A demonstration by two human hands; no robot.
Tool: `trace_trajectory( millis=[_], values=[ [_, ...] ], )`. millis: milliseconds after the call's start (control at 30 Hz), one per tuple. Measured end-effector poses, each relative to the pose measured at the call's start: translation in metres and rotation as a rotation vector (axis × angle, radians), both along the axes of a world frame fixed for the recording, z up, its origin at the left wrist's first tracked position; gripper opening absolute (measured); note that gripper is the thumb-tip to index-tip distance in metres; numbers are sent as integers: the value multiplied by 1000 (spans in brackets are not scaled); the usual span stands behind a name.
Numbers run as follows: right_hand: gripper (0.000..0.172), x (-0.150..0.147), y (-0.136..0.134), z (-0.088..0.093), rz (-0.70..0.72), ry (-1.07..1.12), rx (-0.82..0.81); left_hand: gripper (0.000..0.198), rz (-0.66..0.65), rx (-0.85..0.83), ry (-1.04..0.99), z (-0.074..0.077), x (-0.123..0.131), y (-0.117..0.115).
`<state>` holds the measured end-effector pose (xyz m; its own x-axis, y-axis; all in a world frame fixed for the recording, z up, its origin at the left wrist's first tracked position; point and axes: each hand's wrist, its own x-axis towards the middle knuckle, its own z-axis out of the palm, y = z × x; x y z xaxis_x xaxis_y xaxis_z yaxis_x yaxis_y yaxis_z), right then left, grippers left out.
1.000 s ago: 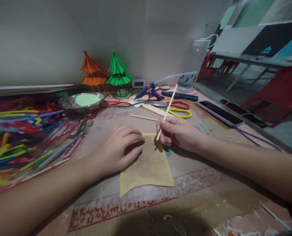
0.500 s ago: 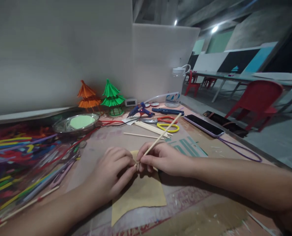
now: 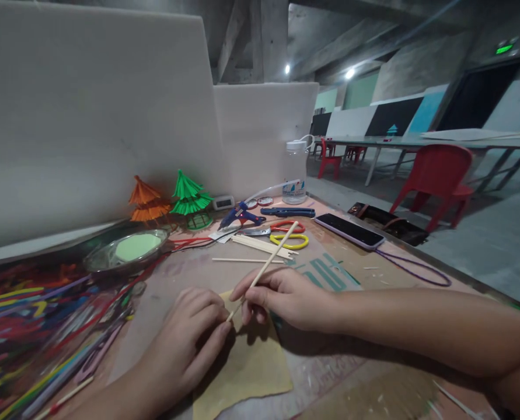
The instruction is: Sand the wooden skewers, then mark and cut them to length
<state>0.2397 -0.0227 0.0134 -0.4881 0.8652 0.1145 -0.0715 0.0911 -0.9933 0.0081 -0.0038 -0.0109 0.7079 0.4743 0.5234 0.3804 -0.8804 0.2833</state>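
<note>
A thin pale wooden stick (image 3: 274, 255) slants up and to the right between my hands. My right hand (image 3: 281, 294) pinches it part way along, thumb against fingers. At its lower end, my left hand (image 3: 201, 335) closes on the tip between thumb and forefinger. Beneath both hands lies a piece of yellowish-brown sandpaper-like sheet (image 3: 251, 373), partly covered by them. Beyond the hands, several similar sticks (image 3: 260, 246) rest in a small bundle, with a single stick (image 3: 246, 260) apart in front of it.
Scissors (image 3: 288, 236), a blue glue gun (image 3: 242, 216), a dark blue cutter (image 3: 288, 212) and a phone (image 3: 349, 230) lie further back. Green (image 3: 192, 201) and orange (image 3: 148, 201) tree-like models stand near a shallow dish (image 3: 93, 259). Colourful pipe cleaners (image 3: 32, 326) crowd the left. A bottle (image 3: 295, 175) stands behind.
My head view has tilted up and turned slightly right. My right hand has drawn a little away from my left fingertips, so more of the stick's lower end shows.
</note>
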Motion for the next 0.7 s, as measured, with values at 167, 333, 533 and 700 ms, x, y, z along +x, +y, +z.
trace_trajectory(
  millis=[167, 333, 533, 700],
  values=[
    [16, 3, 5, 2, -78, -66, 5, 21, 10, 57, 17, 4, 2, 1],
    [39, 4, 12, -5, 37, 136, -189, 19, -26, 73, 2, 8, 1, 1],
    [37, 5, 11, -9, 134, 233, -256, 13, -52, 102, -39, 8, 0, 2],
    [32, 6, 12, -11, 134, 233, -234, 11, -51, 68, -32, 11, 0, 1]
  ],
)
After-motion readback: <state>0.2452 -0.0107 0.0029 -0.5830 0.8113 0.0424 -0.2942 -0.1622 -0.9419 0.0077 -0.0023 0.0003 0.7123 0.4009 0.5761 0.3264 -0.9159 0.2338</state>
